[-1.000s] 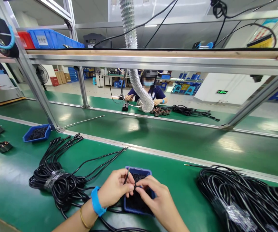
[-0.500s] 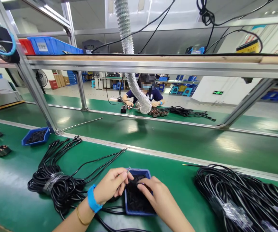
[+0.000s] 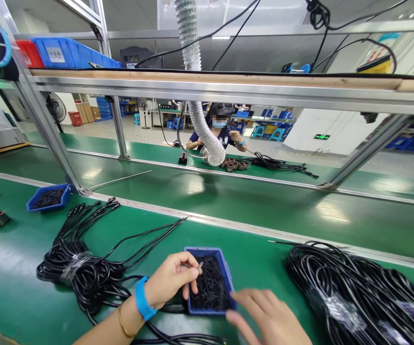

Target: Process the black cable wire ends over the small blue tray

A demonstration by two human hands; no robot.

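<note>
Pinching a thin cable end (image 3: 200,265) over the blue tray (image 3: 228,278), the left hand (image 3: 169,282) is closing on it; the right hand (image 3: 268,318), open-fingered, is hovering near the tray's right corner.

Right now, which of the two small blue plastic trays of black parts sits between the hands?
The near blue plastic tray, between the left hand and right hand; the other blue tray sits far left by the frame post.

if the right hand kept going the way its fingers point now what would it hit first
Probably the blue tray of small black pieces: the right hand points up-left with its fingertips at the tray's near right corner. Whether it is above the rim is unclear.
</note>
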